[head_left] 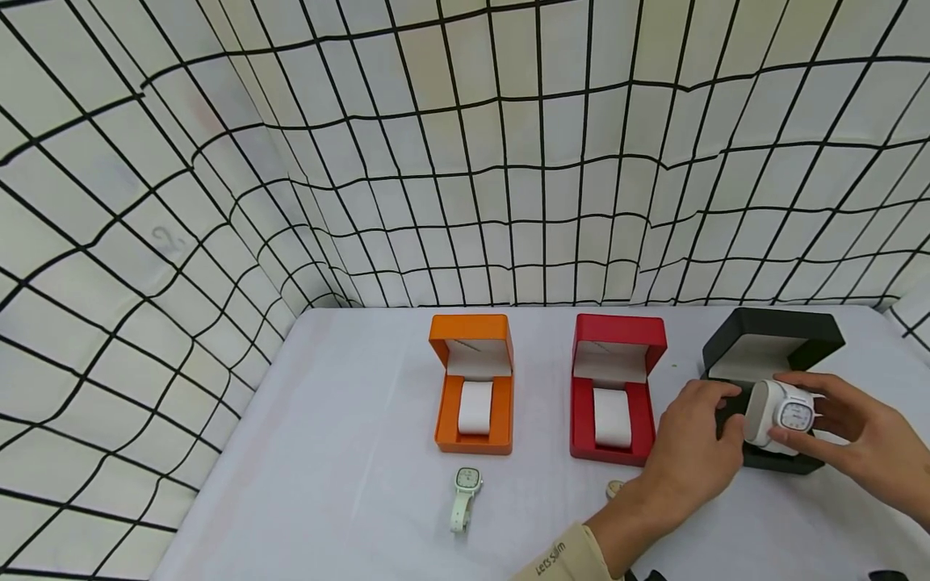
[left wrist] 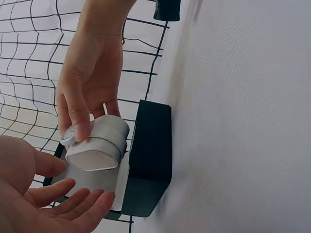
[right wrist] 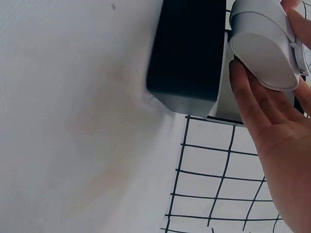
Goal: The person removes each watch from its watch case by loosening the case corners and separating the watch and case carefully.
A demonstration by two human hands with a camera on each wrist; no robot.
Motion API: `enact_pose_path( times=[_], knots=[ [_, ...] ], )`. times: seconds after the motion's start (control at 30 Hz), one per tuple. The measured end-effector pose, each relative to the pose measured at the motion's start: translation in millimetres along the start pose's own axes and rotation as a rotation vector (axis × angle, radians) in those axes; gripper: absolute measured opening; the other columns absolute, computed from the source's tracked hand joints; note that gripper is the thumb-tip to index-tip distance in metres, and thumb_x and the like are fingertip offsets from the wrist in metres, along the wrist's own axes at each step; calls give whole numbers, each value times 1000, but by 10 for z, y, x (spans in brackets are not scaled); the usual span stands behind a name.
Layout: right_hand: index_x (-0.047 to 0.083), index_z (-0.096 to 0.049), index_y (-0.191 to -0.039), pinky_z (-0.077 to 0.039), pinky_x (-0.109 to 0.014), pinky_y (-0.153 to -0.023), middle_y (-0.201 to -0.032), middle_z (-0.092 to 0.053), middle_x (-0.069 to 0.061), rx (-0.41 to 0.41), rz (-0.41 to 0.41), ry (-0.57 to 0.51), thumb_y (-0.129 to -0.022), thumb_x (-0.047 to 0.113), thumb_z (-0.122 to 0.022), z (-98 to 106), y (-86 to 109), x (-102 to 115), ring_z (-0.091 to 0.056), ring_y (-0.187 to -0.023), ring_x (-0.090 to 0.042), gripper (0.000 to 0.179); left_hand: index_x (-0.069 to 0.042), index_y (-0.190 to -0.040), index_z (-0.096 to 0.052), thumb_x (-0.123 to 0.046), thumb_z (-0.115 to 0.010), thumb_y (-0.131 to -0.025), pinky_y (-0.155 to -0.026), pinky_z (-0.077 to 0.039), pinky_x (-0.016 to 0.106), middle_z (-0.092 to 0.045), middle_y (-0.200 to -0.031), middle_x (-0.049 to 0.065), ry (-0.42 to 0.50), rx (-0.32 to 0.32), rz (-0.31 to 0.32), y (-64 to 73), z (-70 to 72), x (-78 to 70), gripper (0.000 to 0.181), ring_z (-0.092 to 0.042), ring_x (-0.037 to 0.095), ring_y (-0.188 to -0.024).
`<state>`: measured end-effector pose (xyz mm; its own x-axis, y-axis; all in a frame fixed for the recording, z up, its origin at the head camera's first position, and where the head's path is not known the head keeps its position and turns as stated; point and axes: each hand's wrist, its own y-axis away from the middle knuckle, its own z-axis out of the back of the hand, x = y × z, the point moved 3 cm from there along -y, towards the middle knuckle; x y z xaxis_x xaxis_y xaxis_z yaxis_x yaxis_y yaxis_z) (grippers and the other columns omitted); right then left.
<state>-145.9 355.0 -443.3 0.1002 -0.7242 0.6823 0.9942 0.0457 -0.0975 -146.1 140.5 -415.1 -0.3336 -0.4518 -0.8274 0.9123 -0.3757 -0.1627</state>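
My right hand (head_left: 860,432) grips a white watch cushion (head_left: 759,410) with a white wristwatch (head_left: 797,415) strapped round it, thumb in front and fingers behind. Watch and cushion are over an open black watch box (head_left: 773,339) with a grey-lined lid. Beside the cushion's flat end is my left hand (head_left: 701,444); in the left wrist view its fingers (left wrist: 77,206) are relaxed and hold nothing. The box's black lid (right wrist: 187,53) stands up close behind the cushion in the right wrist view.
To the left stand an open red watch box (head_left: 639,448) and an open orange one (head_left: 474,444), each with a white cushion. A pale green watch (head_left: 465,496) lies in front. My left arm partly hides another watch (head_left: 614,488). Black wire mesh (head_left: 501,169) borders the table.
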Motion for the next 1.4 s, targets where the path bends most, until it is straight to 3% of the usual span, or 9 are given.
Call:
enact_pose_path(
  times=[0.07, 0.27, 0.57, 0.8, 1.0, 1.2, 1.4],
  knots=[
    [6, -46, -149, -46, 0, -72, -120, -39, 31, 8, -10, -15, -85, 21, -87, -1, 7, 5, -46, -90, 23, 77, -20, -137, -62, -24, -58, -106, -92, -50, 10, -62, -135, -9, 29, 0, 17, -4, -3, 0, 32, -58, -4, -117],
    [7, -48, -152, -48, 0, -71, -122, -41, 31, 16, 2, -48, -86, 16, -86, 13, 32, 76, -47, -93, 23, 77, -20, -133, -66, -22, -64, -104, -74, -49, 3, -66, -127, -9, 193, 17, 99, -31, -21, 2, 30, -60, -11, -103],
    [11, -45, -154, -50, -1, -73, -129, -39, 33, 37, 22, -88, -86, 12, -85, -3, 83, 128, -47, -98, 24, 79, -21, -132, -66, -19, -73, -98, -69, -50, 6, -70, -123, -12, 278, 34, 139, -63, -37, 10, 35, -62, -11, -98],
    [11, -46, -145, -50, -1, -75, -127, -45, 26, 12, 54, -147, -80, 0, -87, -3, 106, 155, -55, -98, 19, 77, -21, -133, -68, -14, -76, -94, -67, -53, 9, -70, -114, -11, 379, 43, 127, -82, -39, 57, 40, -59, -13, -90],
    [11, -48, -144, -49, 0, -76, -129, -45, 27, 15, 44, -154, -81, 1, -86, -13, 143, 208, -54, -100, 20, 74, -21, -133, -69, -13, -76, -93, -67, -53, 9, -70, -110, -7, 373, 42, 95, -86, -18, 65, 41, -58, -13, -87],
    [7, -50, -145, -53, -3, -76, -135, -47, 23, 2, 124, -178, -76, -7, -87, 0, 174, 255, -54, -105, 15, 80, -23, -132, -69, -12, -75, -94, -68, -54, 10, -67, -105, -10, 412, 51, 127, -93, -23, 77, 40, -56, -13, -84],
    [13, -51, -148, -52, -6, -72, -136, -43, 28, 16, 120, -103, -75, 0, -91, -9, 181, 316, -58, -92, 10, 84, -23, -131, -69, -11, -75, -93, -68, -55, 12, -65, -102, -12, 469, 48, 140, -92, -16, 82, 40, -56, -13, -83]
  ],
)
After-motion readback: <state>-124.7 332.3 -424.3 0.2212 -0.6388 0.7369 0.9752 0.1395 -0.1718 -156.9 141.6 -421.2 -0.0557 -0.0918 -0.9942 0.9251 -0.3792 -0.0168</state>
